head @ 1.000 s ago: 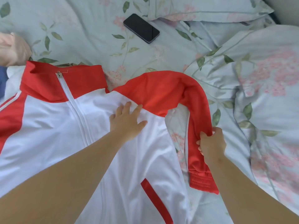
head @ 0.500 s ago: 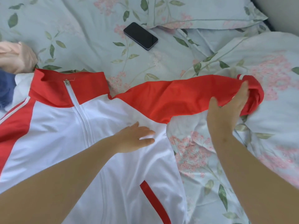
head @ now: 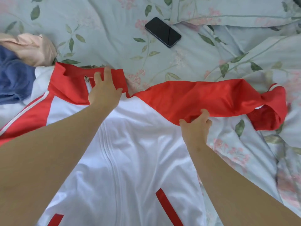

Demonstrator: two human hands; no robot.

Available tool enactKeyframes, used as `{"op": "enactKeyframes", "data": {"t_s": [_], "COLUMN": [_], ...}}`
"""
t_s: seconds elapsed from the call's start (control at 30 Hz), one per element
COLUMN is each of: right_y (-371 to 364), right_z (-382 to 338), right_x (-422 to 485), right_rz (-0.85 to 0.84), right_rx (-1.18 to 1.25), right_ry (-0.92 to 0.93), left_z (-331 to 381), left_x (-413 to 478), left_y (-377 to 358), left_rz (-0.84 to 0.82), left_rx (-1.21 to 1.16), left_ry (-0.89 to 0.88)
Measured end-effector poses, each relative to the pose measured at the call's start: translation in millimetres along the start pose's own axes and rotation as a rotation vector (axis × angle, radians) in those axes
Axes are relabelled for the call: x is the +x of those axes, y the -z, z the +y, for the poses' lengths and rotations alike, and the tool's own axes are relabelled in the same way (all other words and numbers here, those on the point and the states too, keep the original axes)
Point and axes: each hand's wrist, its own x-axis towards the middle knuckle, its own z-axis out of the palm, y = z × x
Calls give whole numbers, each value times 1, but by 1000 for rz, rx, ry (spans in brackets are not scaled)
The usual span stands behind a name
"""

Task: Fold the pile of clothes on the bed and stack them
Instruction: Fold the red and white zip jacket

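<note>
Lying zipped and front-up on the bed (head: 105, 30), the white jacket (head: 130, 152) fills the nearest part of the view, with two red pocket strips (head: 167, 207) slanting across its lower front. Both bare forearms reach over it from the near edge. Just beyond the white chest panel, the right hand (head: 195, 128) is clenched on the lower edge of the red sleeve (head: 211, 98) close to the armpit, thumb on one side and curled fingers on the other, with the fabric bunched between them. The sleeve stretches out to the right across the rumpled floral duvet (head: 252, 152), and its cuff (head: 267, 118) is doubled back on itself at the far end. Further up, the left hand (head: 104, 93) lies released, fingers spread and fairly straight, flat on the red collar (head: 71, 85) just beside the zip pull (head: 86, 79). Crowding the jacket's other shoulder at the left edge are a crumpled blue garment (head: 14, 79) and, behind it, a peach one (head: 32, 46) (both unfolded, and touching each other). Beyond the collar, well apart from both hands, a dark phone (head: 162, 32) lies screen-up on the sheet, near the corner of a matching floral pillow (head: 228, 13).
</note>
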Motion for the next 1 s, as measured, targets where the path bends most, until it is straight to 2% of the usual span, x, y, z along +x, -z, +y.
{"op": "enactKeyframes", "data": {"t_s": [0.07,0.13,0.23,0.3,0.37,0.4,0.47,0.53,0.63,0.77,0.8,1.0], "right_y": [0,3,8,7,4,3,3,8,21,44,50,79], "right_z": [7,15,28,33,33,32,35,49,84,118,123,152], "right_x": [2,2,-4,-10,-13,-15,-24,-40,-72,-105,-111,-163], "right_rz": [-27,-26,88,107,99,87,49,-17,-201,-336,-360,-479], "right_rx": [0,-5,26,41,109,174,292,293,42,-158,-159,-94], "right_ry": [7,59,45,-10,-56,-67,-43,-30,-97,-148,-166,-363], "left_z": [-2,-5,-11,-7,2,6,10,8,-9,-24,-25,-54], "left_x": [17,34,45,37,17,3,-31,-76,-151,-217,-224,-264], "left_y": [0,4,6,2,-8,-13,-29,-48,-77,-75,-74,-69], "left_rz": [-36,27,161,189,128,100,98,-1,-258,-388,-370,-541], "left_rx": [-12,-58,-196,-336,-469,-464,-298,-111,98,148,149,164], "left_ry": [91,70,48,-14,-137,-203,-340,-427,-463,-496,-500,-441]}}
